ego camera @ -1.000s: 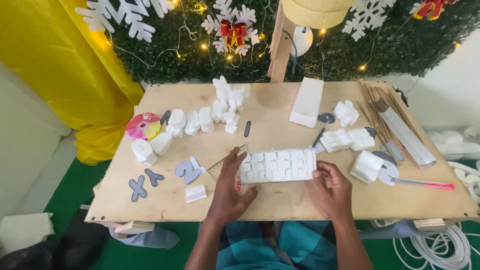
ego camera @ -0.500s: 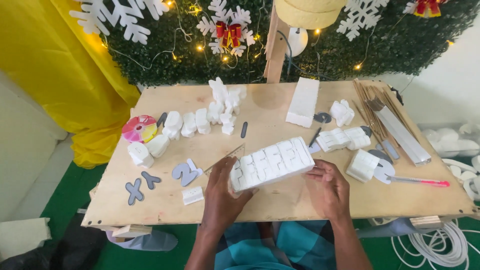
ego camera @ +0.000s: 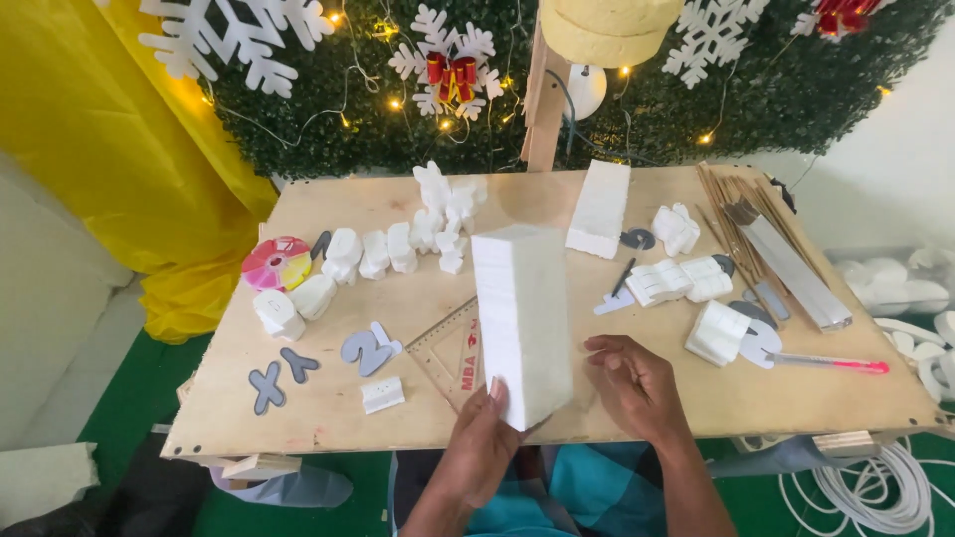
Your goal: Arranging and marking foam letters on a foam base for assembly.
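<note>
A thick white foam block (ego camera: 520,323) is held tilted up off the plywood table (ego camera: 418,408), its long axis running away from the body; its near lower corner is gripped by the left hand (ego camera: 477,447), fingers closed around it. The right hand (ego camera: 637,388) lies just beside the block's right face, fingers loosely curled, gripping nothing. Beyond, a clear plastic set square (ego camera: 453,348), grey flat cut-out shapes (ego camera: 370,350) and small carved foam pieces (ego camera: 398,247) are scattered.
</note>
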